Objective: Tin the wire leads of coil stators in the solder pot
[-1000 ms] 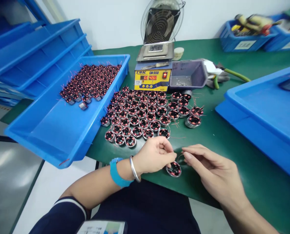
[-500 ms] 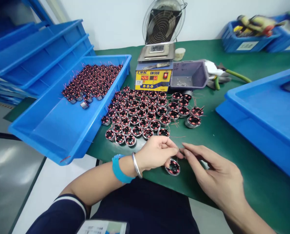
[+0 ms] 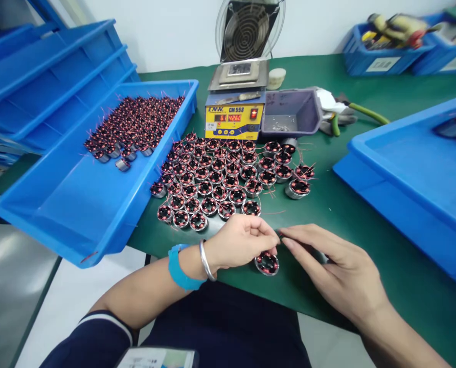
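A wound motor stator [image 3: 267,264] with a silver rim and copper coils rests on the green table near its front edge. My left hand [image 3: 247,240] is just above it, thumb and forefinger closed in a pinch on the stator's thin wire. The wire itself barely shows. My right hand [image 3: 335,271] meets the left one from the right, its thumb and forefinger pinched on what looks like the end of the same wire. Beyond the hands several rows of stators [image 3: 220,192] stand on the table, with thin copper leads sticking out.
At left is a blue tray [image 3: 70,204] partly filled with stators; more blue trays [image 3: 51,76] are stacked behind. A yellow-fronted soldering pot [image 3: 233,120], a fan [image 3: 245,33], a purple bin [image 3: 289,122] and green-handled pliers [image 3: 366,113] lie farther back. Another blue tray [image 3: 412,168] is at right.
The view has shifted slightly, so the table things appear a little farther left. My hands keep their pinch above the same stator, with the fingertips slightly closer together.
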The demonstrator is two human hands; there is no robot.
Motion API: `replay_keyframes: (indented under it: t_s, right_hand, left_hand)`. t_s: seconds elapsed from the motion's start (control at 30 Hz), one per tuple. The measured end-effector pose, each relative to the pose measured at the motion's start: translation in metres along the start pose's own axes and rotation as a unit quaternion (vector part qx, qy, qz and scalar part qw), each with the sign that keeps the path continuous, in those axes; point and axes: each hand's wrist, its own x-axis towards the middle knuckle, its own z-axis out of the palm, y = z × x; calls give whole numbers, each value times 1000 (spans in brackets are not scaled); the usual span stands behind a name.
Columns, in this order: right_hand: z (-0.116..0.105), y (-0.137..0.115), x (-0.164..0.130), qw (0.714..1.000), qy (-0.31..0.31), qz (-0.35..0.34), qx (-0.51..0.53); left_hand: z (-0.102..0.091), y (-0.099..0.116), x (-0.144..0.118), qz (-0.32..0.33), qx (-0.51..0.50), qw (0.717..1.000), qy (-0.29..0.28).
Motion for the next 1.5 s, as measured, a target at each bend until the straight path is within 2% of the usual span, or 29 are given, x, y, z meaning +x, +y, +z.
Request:
replay_keyframes:
  t_s: [0.2, 0.27, 0.33, 0.43, 0.63, 0.73, 0.97, 1.1, 1.17, 1.3, 1.4, 1.5]
  right_hand:
    - [0, -2, 3, 998, -39, 19, 51]
    - [1, -2, 2, 998, -30, 24, 53]
    - [3, -2, -1, 999, 4, 30, 27]
    - [7, -2, -6, 999, 43, 5, -24]
    - [14, 0, -14, 998, 45, -43, -31]
    - [13, 0, -13, 997, 55, -45, -8]
    - [8, -6, -4, 999, 27, -30, 9]
    - [8, -7, -7, 999, 10, -28, 40]
    - [8, -6, -10, 999, 21, -35, 30]
    - [6, 0, -12, 991, 56, -105, -63]
    - [0, 6, -9, 971, 13, -190, -142]
    - [-9, 11, -5, 940, -22, -270, -207]
  left_hand:
    - [1, 0, 0, -9, -7, 1000, 16]
    - [2, 0, -1, -7, -6, 1000, 25]
    - [2, 0, -1, -7, -7, 1000, 29]
    - [1, -1, -1, -11, -9, 1000, 28]
    - [0, 0, -1, -18, -12, 1000, 16]
    - [0, 1, 0, -20, -15, 1000, 9]
    - [1, 5, -1, -25, 15, 1000, 2]
    - [1, 5, -2, -25, 21, 999, 1]
    - [1, 4, -2, -22, 20, 1000, 0]
    - [0, 2, -2, -19, 27, 999, -3]
    - [0, 1, -2, -22, 32, 999, -5]
    - [0, 2, -1, -28, 36, 999, -9]
